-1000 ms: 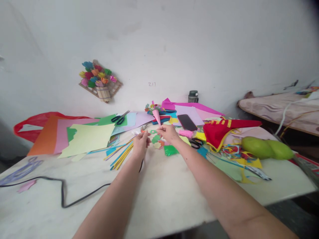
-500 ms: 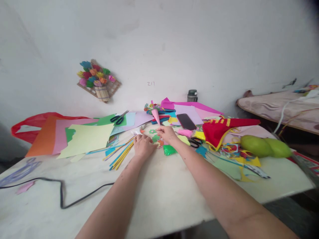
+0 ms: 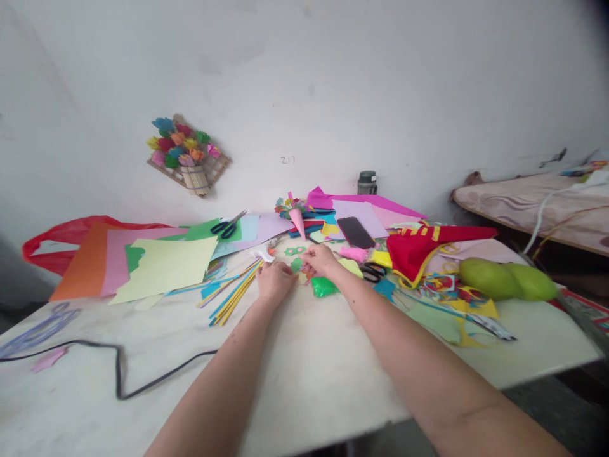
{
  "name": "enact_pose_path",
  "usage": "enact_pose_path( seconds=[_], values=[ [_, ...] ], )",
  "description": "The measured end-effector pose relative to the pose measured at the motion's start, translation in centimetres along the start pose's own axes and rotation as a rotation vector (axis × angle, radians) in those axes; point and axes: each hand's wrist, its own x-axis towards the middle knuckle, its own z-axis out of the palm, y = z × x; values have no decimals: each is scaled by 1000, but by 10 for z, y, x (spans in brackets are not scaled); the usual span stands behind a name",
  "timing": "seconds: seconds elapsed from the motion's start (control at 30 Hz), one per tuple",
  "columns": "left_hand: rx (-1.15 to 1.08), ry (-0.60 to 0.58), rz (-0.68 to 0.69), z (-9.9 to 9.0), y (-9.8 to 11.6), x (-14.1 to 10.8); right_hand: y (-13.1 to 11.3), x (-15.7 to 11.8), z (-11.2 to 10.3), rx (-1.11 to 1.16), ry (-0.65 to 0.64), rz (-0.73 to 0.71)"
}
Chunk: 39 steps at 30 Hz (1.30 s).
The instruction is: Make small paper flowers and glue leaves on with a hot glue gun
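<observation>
Both hands work close together over small coloured paper cutouts at the table's middle. My left hand (image 3: pixel 275 282) rests low on the table with its fingers bent and closed; its thumb and fingertips meet the edge of a peach-coloured paper cutout (image 3: pixel 302 278). Opposite it, my right hand (image 3: pixel 321 261) is closed in a pinch; whatever is between its fingertips is too small to make out. A green cutout (image 3: pixel 296 264) lies between the hands. Just beyond are green cutouts with pink centres (image 3: pixel 295 251). A shiny green packet (image 3: pixel 324 287) sits below the right wrist.
Yellow and blue paper strips (image 3: pixel 234 298) lie left of my left hand. Behind stand a pink paper cone (image 3: pixel 297 222) and a phone (image 3: pixel 356 233). Scissors (image 3: pixel 228 226) rest on paper sheets; black-handled scissors (image 3: pixel 373 272) lie right. A black cable (image 3: pixel 117 368) crosses the left side.
My right hand has shifted slightly down, and its fingers have drawn in. More of the green cutouts with pink centres shows beyond it. My left hand stays almost in place.
</observation>
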Motion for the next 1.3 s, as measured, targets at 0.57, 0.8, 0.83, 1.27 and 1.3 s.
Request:
enact_pose_path(
  seconds=[0.57,0.8,0.83,1.27,1.3],
  values=[
    [-796,-39,-142,1,-6,3,7,11,-1,-118,118,-181],
    [-802,34,-179,1,-7,3,8,14,1,-68,140,-212],
    [-816,58,-184,2,-8,4,6,13,2,-46,143,-196],
    [-1284,51,-345,-11,7,-2,2,3,4,-171,146,-260],
    [-1287,64,-349,-10,6,-2,3,5,4,-172,154,-277]
  ],
)
